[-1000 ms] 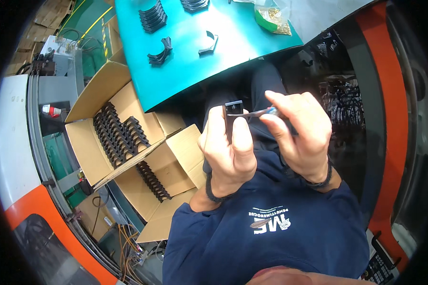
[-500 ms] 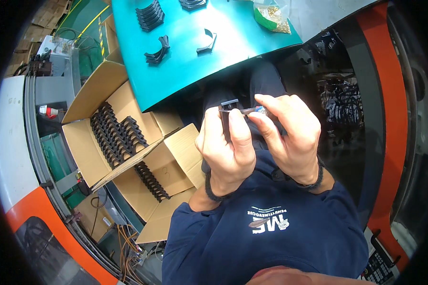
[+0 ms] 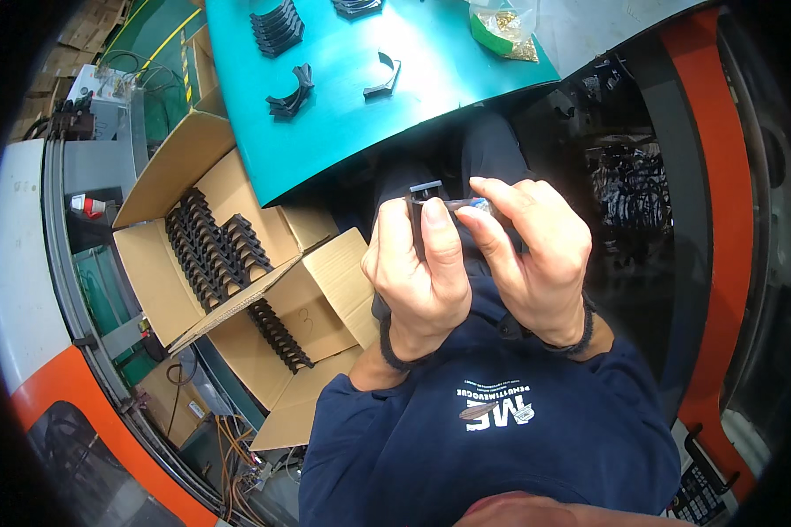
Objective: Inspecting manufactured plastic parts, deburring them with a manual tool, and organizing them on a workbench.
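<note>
My left hand point(image 3: 422, 277) grips a black plastic bracket point(image 3: 425, 187) between thumb and fingers, above my lap. Most of that bracket is hidden by the fingers. My right hand point(image 3: 540, 255) pinches a small slim tool point(image 3: 480, 203) with a bluish end between thumb and forefinger. Its thin dark front part reaches to the bracket beside my left thumb; whether it touches is unclear, and its exact kind cannot be made out. On the green tabletop point(image 3: 343, 132) ahead lie a single curved black bracket point(image 3: 383, 77) and a small group of black brackets point(image 3: 291, 93).
Two stacks of brackets point(image 3: 277, 28) point(image 3: 358, 7) lie farther back. A clear bag of small brass-coloured parts point(image 3: 506, 31) rests near the table's right corner. To the left, an open cardboard box point(image 3: 154, 285) holds rows of brackets. Orange machine framing point(image 3: 731, 263) stands at right.
Both hands stay almost in place. My left thumb sits slightly higher, and less of the tool's thin part shows left of it.
</note>
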Demonstrator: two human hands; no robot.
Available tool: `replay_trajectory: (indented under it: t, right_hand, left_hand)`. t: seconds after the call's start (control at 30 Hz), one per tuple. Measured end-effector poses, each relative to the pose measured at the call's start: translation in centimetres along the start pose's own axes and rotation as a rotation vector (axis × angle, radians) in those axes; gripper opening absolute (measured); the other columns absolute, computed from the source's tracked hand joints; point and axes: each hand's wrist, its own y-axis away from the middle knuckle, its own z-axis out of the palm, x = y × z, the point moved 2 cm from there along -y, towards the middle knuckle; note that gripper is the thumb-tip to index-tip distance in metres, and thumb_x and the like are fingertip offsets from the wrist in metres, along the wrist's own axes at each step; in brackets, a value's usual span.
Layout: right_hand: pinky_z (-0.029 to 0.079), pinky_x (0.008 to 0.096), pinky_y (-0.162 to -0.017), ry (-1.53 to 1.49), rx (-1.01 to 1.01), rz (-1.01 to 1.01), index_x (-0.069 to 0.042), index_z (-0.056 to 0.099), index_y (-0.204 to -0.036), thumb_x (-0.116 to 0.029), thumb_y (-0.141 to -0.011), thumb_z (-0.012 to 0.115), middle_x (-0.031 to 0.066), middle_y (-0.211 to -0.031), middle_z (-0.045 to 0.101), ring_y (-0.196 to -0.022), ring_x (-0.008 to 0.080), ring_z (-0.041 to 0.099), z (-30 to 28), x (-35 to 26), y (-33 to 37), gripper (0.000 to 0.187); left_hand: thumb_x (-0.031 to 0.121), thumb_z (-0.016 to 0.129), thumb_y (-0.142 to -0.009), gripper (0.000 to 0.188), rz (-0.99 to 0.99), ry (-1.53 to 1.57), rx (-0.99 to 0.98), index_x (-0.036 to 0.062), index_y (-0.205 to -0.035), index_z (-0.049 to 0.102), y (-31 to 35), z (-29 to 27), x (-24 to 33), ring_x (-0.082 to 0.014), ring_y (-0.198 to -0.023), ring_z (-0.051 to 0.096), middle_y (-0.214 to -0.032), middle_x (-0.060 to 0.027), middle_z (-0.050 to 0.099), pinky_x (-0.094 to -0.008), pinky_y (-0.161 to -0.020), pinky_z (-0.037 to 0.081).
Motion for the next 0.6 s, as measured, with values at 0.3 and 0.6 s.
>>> replay_trajectory:
  t: [0.3, 0.6]
  right_hand:
    - [0.045, 0.0312, -0.053, 0.027, 0.019, 0.005, 0.002, 0.066, -0.095, -0.010, -0.075, 0.076, 0.0090, -0.070, 0.062, -0.059, 0.0217, 0.058, 0.23, -0.18, 0.07, 0.024]
    - [0.045, 0.0318, -0.052, 0.029, 0.027, 0.038, 0.001, 0.066, -0.095, -0.011, -0.075, 0.076, 0.0088, -0.070, 0.061, -0.059, 0.0218, 0.058, 0.54, -0.29, 0.38, 0.025]
  left_hand:
    - [0.015, 0.054, -0.096, 0.022, -0.051, -0.002, -0.041, -0.0027, -0.083, 0.054, 0.12, -0.44, -0.57, -0.0195, -0.050, 0.050, -0.063, -0.0104, 0.053, -0.0298, -0.048, 0.039]
    - [0.014, 0.054, -0.096, 0.022, -0.058, 0.005, -0.036, -0.0024, -0.082, 0.054, 0.24, -0.38, -0.77, -0.0201, -0.051, 0.050, -0.063, -0.0106, 0.054, -0.0303, -0.047, 0.039]
